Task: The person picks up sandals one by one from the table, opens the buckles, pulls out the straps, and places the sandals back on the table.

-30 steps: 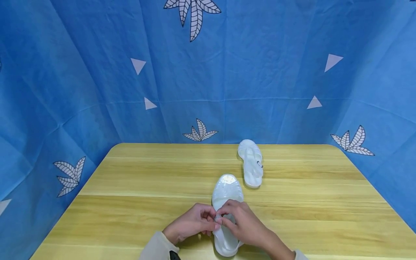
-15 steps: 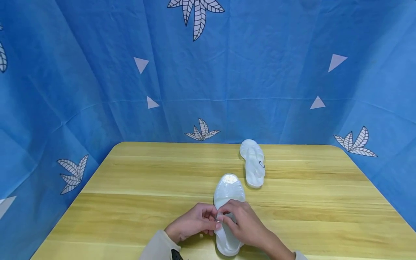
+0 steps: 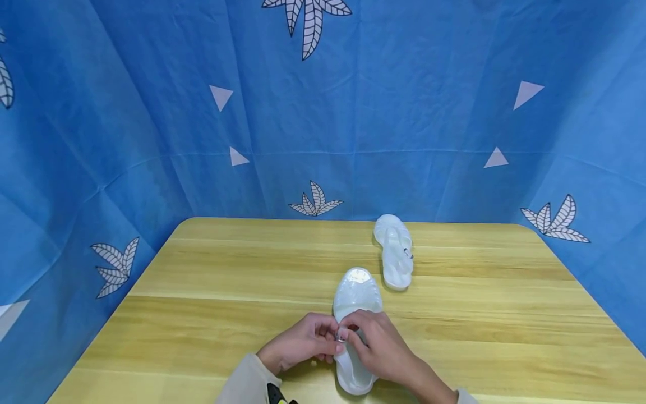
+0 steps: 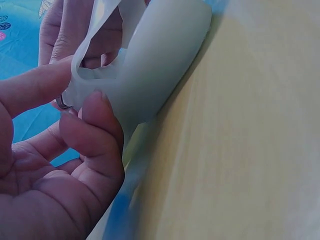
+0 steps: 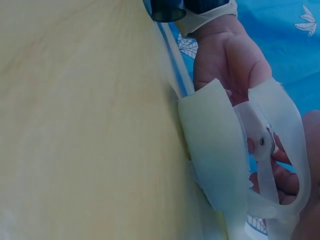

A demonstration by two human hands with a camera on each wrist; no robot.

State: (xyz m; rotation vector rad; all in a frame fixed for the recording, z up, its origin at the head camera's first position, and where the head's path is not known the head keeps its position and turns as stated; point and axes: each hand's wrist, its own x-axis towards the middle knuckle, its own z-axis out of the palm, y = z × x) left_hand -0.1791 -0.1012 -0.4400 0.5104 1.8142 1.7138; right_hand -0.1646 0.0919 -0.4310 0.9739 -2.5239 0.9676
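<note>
A translucent white sandal [image 3: 355, 297] lies toe-away on the wooden table [image 3: 212, 292] near the front edge. Both hands meet at its strap and small metal buckle [image 3: 341, 336]. My left hand [image 3: 303, 342] pinches the strap from the left; in the left wrist view its thumb and fingers [image 4: 95, 125] curl against the strap by the buckle [image 4: 63, 101]. My right hand [image 3: 378, 348] grips the strap from the right. The right wrist view shows the sandal's sole [image 5: 215, 150] edge-on and the strap with its rivet [image 5: 261, 142]. A second white sandal [image 3: 395, 251] lies farther back.
A blue cloth with leaf and triangle prints [image 3: 323, 112] walls in the table on the back and both sides. The table's rounded corners [image 3: 184, 224] sit close to the cloth. A cream sleeve [image 3: 242, 384] and a wrist-worn device [image 3: 275, 394] show at the bottom.
The hands stay at the near sandal's strap with only small finger movements. The head view has drifted slightly, so everything sits a little higher.
</note>
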